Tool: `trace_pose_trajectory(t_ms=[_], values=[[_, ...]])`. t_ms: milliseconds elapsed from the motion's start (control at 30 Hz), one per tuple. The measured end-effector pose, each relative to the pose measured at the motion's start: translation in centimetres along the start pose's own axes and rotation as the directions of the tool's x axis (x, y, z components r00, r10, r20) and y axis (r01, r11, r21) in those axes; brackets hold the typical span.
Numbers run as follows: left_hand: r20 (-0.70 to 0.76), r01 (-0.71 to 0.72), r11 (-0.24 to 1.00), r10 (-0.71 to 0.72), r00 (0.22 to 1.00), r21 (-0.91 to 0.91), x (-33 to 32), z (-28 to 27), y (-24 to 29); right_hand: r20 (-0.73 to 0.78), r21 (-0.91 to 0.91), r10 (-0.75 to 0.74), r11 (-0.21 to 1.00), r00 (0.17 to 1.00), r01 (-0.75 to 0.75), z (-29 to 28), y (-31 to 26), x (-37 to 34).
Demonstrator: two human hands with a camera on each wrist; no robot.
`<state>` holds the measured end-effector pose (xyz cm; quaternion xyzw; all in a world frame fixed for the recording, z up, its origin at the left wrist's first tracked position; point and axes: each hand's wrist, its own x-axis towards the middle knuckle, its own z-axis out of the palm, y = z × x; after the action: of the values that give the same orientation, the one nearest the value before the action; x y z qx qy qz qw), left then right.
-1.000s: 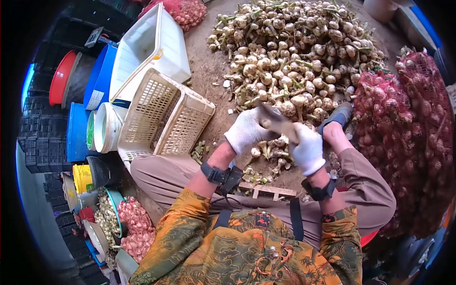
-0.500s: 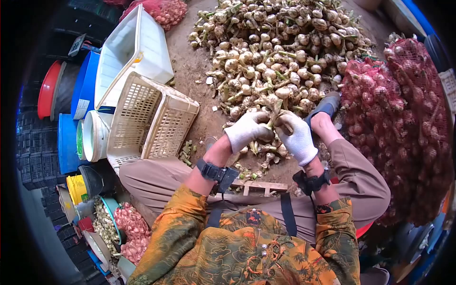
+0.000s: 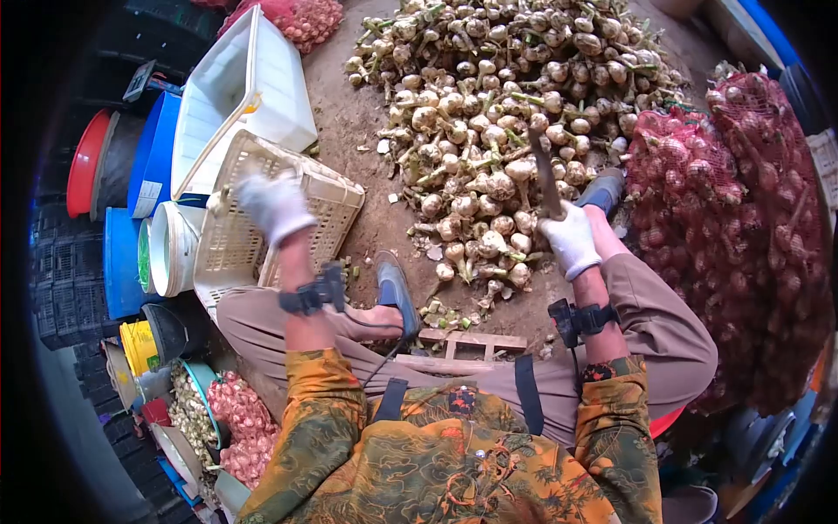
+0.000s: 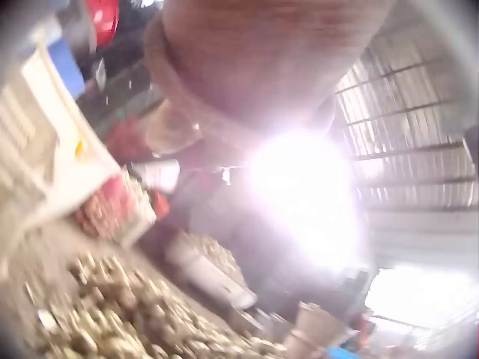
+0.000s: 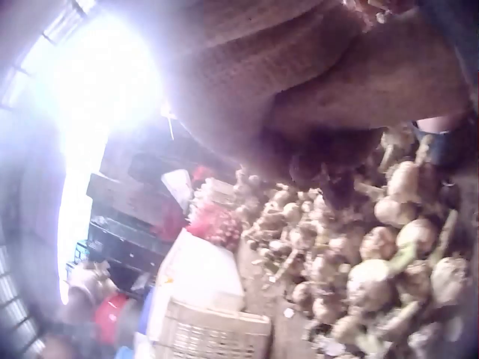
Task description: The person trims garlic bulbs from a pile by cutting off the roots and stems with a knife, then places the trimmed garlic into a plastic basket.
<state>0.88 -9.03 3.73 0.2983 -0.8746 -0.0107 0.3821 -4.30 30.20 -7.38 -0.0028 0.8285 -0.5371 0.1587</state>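
Observation:
My right hand (image 3: 569, 240), in a white glove, grips a dark-bladed knife (image 3: 545, 170) that points up and away over the garlic pile (image 3: 489, 131). In the right wrist view the gloved right hand (image 5: 299, 97) fills the top, with garlic bulbs (image 5: 370, 284) below it. My left hand (image 3: 275, 207), also gloved and smeared by motion, is over the cream slotted plastic crate (image 3: 314, 218). I cannot tell whether its fingers hold anything. Bulbs with trimmed and long stems lie on the ground in front of me.
Red mesh sacks of garlic (image 3: 698, 201) stand at the right. Behind the crate is a white plastic tub (image 3: 284, 105); a white bucket (image 3: 179, 249) and blue bins stand left of it. A low wooden frame (image 3: 471, 345) and stem scraps lie between my legs.
Both hands were together over the pile, working at a garlic bulb. The left has swung left to the crate; the right has moved slightly right and lower, with the knife now plainly visible.

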Motion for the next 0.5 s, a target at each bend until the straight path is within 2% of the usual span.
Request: trace_pose_trajectory(t_ms=[33,67,100,133,167,200,233,267,333,400,467,500], values=[[0.367,0.336,0.846,-0.183,0.912,-0.414,-1.4,1.9,2.7,-0.024,0.136,0.007,0.991,1.0,-0.004,-0.2,-0.2,0.4],[0.506,0.312,0.842,-0.055,0.861,-0.441,-4.4,6.0,4.0,-0.047,0.27,0.017,0.963,0.999,-0.004,-0.6,-0.7,0.7],[0.655,0.189,0.924,0.082,0.751,-0.332,-6.1,7.3,8.5,-0.011,0.403,0.105,0.911,0.994,-0.092,-1.6,-2.8,-0.1],[0.8,0.232,0.928,0.104,0.591,-0.292,-8.1,8.2,12.7,-0.2,0.344,-0.107,0.923,0.974,0.172,-1.2,-1.3,0.4],[0.828,0.05,0.969,0.178,0.532,-0.241,-11.3,13.5,13.9,-0.197,0.271,-0.116,0.948,0.974,0.168,-2.0,-0.6,0.6],[0.903,-0.001,0.986,0.152,0.402,-0.166,-12.4,14.3,17.2,-0.198,0.192,-0.119,0.969,0.973,0.157,-2.8,0.1,0.4],[0.861,-0.167,0.973,0.22,0.459,-0.159,-14.5,16.4,18.9,-0.153,0.168,0.006,0.986,0.988,0.02,-3.9,-0.8,-0.3],[0.935,-0.123,0.988,0.127,0.332,-0.091,-14.8,17.1,20.8,-0.129,0.293,0.09,0.955,0.988,-0.049,-4.2,-0.5,-0.5],[0.965,-0.167,0.981,0.132,0.228,-0.095,-17.3,21.1,21.7,-0.225,0.264,0.041,0.964,0.974,0.02,-4.2,0.3,-0.2],[0.97,-0.152,0.984,0.128,0.207,-0.098,-17.6,22.0,21.9,-0.225,0.269,0.052,0.963,0.973,0.01,-4.4,0.3,0.2],[0.973,0.05,0.99,0.12,0.197,-0.132,-17.4,22.4,20.7,-0.21,0.277,0.05,0.961,0.976,0.01,-4.3,0.0,0.4],[0.95,0.055,0.98,0.171,0.26,-0.192,-17.5,22.3,20.0,-0.203,0.272,0.056,0.962,0.978,0.001,-4.2,-0.2,0.4]])
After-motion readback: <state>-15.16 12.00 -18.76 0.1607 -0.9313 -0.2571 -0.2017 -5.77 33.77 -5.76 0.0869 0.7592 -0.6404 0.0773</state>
